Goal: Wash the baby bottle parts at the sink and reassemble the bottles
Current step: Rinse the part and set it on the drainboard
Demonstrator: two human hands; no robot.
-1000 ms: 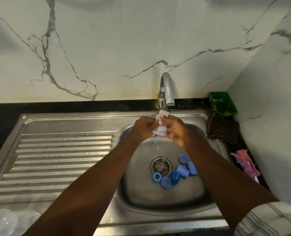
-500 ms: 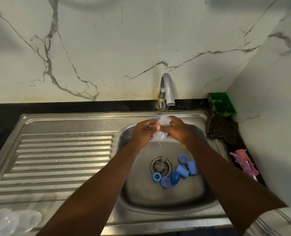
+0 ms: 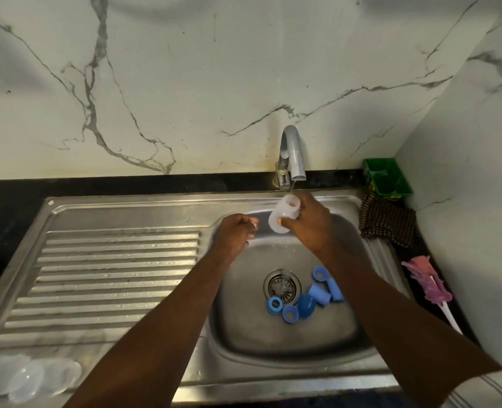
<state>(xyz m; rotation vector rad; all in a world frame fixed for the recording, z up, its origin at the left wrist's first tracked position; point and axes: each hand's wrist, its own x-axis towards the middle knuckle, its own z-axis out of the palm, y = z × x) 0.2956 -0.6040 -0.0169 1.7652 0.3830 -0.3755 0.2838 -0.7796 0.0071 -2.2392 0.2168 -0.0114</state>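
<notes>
My right hand (image 3: 310,223) grips a small clear baby bottle (image 3: 283,214) with its open mouth tilted up under the tap (image 3: 293,156), where a thin stream of water falls. My left hand (image 3: 238,232) hovers a little to the left of the bottle with its fingers curled and nothing visible in it. Several blue rings and caps (image 3: 304,295) lie in the sink basin (image 3: 243,325) beside the drain (image 3: 282,285). Clear bottle parts (image 3: 29,376) sit on the draining board at the bottom left.
The ribbed steel draining board (image 3: 111,275) fills the left. A green tub (image 3: 386,178) and a dark checked cloth (image 3: 388,222) sit at the back right corner. A pink bottle brush (image 3: 430,285) lies on the black counter to the right.
Both hands held the bottle under the tap before. My left hand has let go and drawn back to the left; my right hand has turned the bottle's mouth up toward the spout.
</notes>
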